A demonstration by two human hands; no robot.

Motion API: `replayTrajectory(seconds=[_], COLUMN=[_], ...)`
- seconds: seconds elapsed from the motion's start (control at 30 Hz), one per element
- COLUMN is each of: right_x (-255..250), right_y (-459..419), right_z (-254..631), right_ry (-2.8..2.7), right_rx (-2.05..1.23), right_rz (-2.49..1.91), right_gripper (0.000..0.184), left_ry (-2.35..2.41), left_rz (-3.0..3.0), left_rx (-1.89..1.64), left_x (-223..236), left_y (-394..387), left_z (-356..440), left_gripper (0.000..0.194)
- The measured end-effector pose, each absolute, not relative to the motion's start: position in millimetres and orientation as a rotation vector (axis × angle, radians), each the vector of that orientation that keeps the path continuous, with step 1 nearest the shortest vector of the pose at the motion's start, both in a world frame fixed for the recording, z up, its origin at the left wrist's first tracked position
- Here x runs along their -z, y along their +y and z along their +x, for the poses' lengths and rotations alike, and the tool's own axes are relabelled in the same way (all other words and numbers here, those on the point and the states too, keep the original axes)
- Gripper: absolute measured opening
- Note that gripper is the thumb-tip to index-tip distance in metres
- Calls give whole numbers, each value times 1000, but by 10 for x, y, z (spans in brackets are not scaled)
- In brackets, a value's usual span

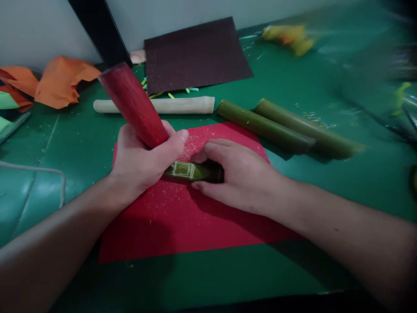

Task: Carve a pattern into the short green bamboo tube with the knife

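Bamboo bearing a scratched square sat over red paper, pinched by the right hand between thumb and fingers, as the left hand clasped a tilted red cylinder. The step looked like steadying the marked piece; the next move seemed to call for firmness against rolling.

The yellow object at upper right is blurred. The right forearm leaves the right edge.
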State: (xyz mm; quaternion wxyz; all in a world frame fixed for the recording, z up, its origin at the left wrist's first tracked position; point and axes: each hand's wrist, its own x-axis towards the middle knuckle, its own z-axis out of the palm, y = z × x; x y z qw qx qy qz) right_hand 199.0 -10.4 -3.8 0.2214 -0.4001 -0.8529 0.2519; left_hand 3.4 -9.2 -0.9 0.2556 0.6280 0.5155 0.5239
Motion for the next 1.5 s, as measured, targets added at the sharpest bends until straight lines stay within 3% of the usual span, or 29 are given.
replayTrajectory(seconds=[0.3, 0.6, 0.93, 1.27, 1.5], right_x=[61, 33, 37, 20, 27], right_y=[-94, -91, -96, -117, -104], right_z=[1991, 1991, 1997, 1990, 2002], right_ry=[-2353, -2357, -2332, -2358, -2362], right_rx=[-746, -794, -820, -809, -785], right_rz=[-1067, -1097, -1085, -1121, -1100], right_gripper=[20, 20, 20, 19, 20], left_ry=[1287, 1409, 1198, 1368, 1334], left_rz=[1761, 1676, 1715, 1672, 1602], left_rx=[-1288, -1483, -1429, -1392, -1449], left_x=[5, -14, 46, 5, 2], left_y=[-98, -97, -125, -128, -109], left_z=[51, 115, 59, 104, 114], left_gripper=[29, 33, 32, 25, 32])
